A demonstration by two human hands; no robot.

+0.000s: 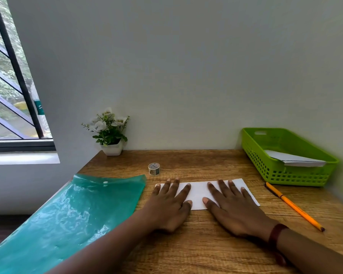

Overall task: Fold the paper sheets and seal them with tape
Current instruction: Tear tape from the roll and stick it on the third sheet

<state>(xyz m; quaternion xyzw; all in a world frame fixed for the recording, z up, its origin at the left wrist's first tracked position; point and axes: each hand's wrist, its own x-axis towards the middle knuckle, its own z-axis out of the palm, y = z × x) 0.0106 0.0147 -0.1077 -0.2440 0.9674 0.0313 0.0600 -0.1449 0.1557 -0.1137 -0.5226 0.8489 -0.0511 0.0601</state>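
Note:
A folded white paper sheet (198, 191) lies flat on the wooden desk (206, 244) in the middle. My left hand (169, 204) rests palm down on its left part, fingers spread. On the sheet's right part my right hand (234, 208) lies flat the same way, a dark band on its wrist. Neither hand grips anything. A small roll of patterned tape (153, 168) stands just beyond the sheet, apart from both hands.
A teal plastic folder (67, 218) covers the desk's left side, touching the left forearm. A green basket (289, 175) with folded paper inside stands at the back right. An orange pencil (293, 205) lies right of the sheet. A potted flower (109, 135) stands against the wall.

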